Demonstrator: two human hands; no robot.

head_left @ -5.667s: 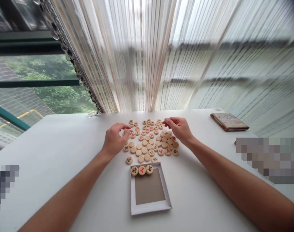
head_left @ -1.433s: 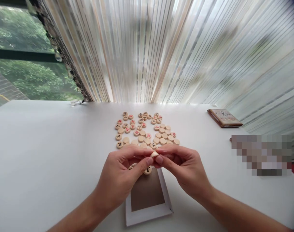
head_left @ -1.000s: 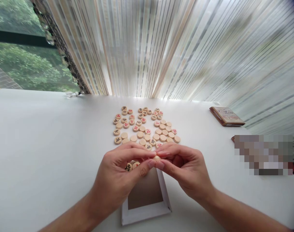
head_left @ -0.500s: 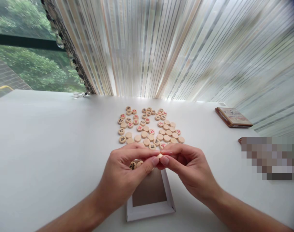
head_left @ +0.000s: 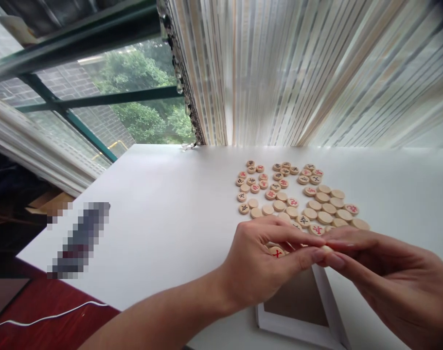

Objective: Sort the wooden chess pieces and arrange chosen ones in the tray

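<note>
My left hand and my right hand meet at the fingertips, pinching one small wooden Chinese chess piece between them. Only a sliver of its pale edge shows. Beneath my hands is a shallow white box tray with a brown bottom. Part of a piece with a red character shows behind my left hand, at the tray's far end. Beyond the hands lie many loose Chinese chess pieces, some blank side up, others with black or red characters. A red-marked piece lies just past my fingertips.
The white table has its left edge in view. A blurred-out dark object lies near that edge. Striped curtains hang behind the table, beside a window. A white cable runs over the red floor.
My view has turned left, so the window and the table's left edge show more, while the boxes on the right have left the picture. Both hands still hold the piece together.
</note>
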